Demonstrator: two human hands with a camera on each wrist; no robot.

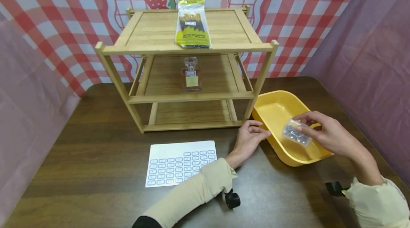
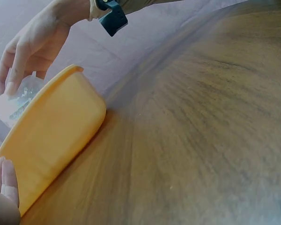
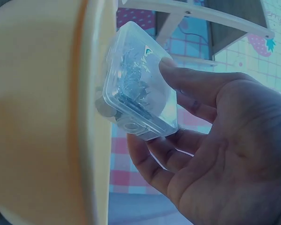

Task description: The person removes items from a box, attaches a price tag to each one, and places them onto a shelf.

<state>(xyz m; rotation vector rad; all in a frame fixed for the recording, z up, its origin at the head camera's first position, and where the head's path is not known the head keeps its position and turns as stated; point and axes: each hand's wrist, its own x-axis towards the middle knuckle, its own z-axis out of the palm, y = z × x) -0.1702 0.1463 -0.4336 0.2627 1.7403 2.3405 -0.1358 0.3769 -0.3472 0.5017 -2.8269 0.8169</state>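
- Label sheet (image 1: 180,165): flat on the table (image 1: 93,149), with blank gaps at the left of its top rows
- Wooden shelf (image 1: 221,30): brush pack (image 1: 193,25) on top tier, perfume bottle (image 1: 192,80) on middle tier
- Left grip (image 1: 246,141): fingertips at the near-left rim of the yellow basin (image 1: 275,108); gap looks narrow, but cannot tell whether it pinches the rim
- Clear box (image 1: 296,133): small metallic pieces inside; held tilted within or just above the basin, contact with its floor not determinable
- Right grip (image 1: 331,133): holding the clear box, thumb on one broad face, fingers behind
- Step in hand (judged): handling the box at the basin; lifting out or lowering in, cannot tell which
- Next move (judged): calls for a firm pinch, lid kept closed, rim cleared, basin steadied
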